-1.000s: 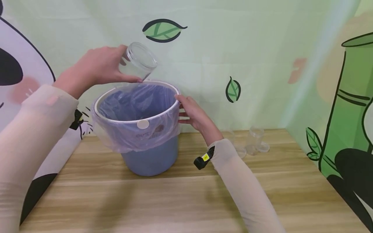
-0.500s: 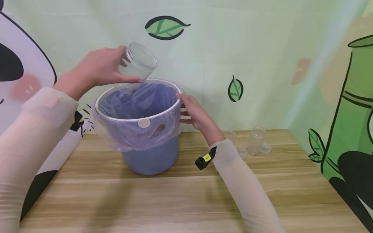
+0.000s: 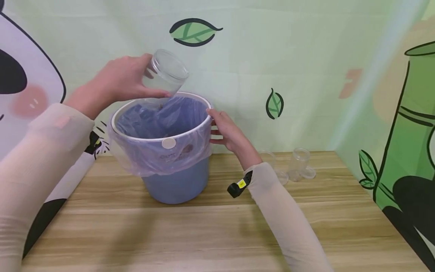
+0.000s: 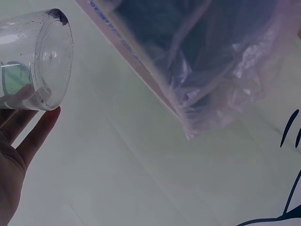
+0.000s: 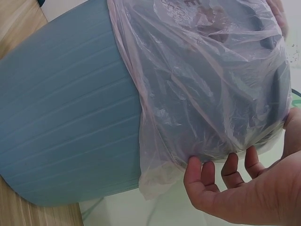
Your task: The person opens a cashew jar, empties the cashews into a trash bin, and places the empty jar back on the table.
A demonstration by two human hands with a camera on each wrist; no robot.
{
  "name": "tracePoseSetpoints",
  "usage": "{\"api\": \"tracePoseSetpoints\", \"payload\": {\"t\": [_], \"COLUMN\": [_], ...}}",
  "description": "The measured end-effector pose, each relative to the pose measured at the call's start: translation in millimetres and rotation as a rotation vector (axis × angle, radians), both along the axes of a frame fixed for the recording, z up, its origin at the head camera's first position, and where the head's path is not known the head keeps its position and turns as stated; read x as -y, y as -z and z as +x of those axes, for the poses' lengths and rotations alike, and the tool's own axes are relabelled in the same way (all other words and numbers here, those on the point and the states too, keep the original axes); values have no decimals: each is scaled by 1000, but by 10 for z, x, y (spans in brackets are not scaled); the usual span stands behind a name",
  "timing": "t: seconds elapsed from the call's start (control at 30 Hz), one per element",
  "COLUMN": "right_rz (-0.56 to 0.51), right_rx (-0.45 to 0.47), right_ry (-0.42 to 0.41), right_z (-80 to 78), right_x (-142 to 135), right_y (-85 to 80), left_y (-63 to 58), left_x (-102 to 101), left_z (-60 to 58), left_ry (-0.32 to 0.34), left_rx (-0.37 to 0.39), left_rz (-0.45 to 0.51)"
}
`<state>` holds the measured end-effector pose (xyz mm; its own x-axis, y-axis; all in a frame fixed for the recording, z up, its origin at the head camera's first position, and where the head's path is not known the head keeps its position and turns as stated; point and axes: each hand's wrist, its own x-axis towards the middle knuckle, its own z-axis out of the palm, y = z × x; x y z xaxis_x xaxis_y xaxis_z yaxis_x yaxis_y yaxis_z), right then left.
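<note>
My left hand (image 3: 124,77) grips a clear plastic jar (image 3: 171,70) above the trash can (image 3: 176,189), with the jar's uncovered mouth tilted up and to the right. Dark residue clings to its base edge in the left wrist view, where fingers (image 4: 42,129) support the jar (image 4: 54,61) from below. A translucent pinkish liner bag (image 3: 153,160) is folded over the blue can's white rim. My right hand (image 3: 231,132) holds the can's right side, thumb at the rim and curled fingertips against the bagged wall in the right wrist view. The can's bottom inside is hidden.
Behind my right forearm, a clear jar (image 3: 299,164) stands on the wooden table (image 3: 217,234), with a clear round lid (image 3: 308,173) beside it. Another clear container (image 3: 268,158) is partly hidden by the arm. A printed green cloth (image 3: 238,49) hangs behind the table.
My left hand has shifted slightly right with the jar over the can. My right hand keeps its hold on the rim. The view itself moved a little early on.
</note>
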<state>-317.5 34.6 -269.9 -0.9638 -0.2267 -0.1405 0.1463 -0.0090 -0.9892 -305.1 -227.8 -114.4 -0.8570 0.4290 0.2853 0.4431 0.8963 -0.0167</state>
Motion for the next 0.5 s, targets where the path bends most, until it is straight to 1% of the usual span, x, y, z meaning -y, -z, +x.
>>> {"api": "tracePoseSetpoints", "payload": {"t": [0.13, 0.27, 0.5], "right_rz": [4, 3, -1], "right_rx": [-1, 5, 10], "right_ry": [-2, 0, -4], "right_z": [-5, -13, -18], "right_x": [-9, -13, -11], "right_y": [-7, -11, -22], "left_y": [22, 30, 10], "left_x": [-84, -163, -273], "left_z": [33, 63, 117], "left_ry": [14, 44, 75], "left_rx": [5, -2, -18], "left_rz": [-24, -45, -29]}}
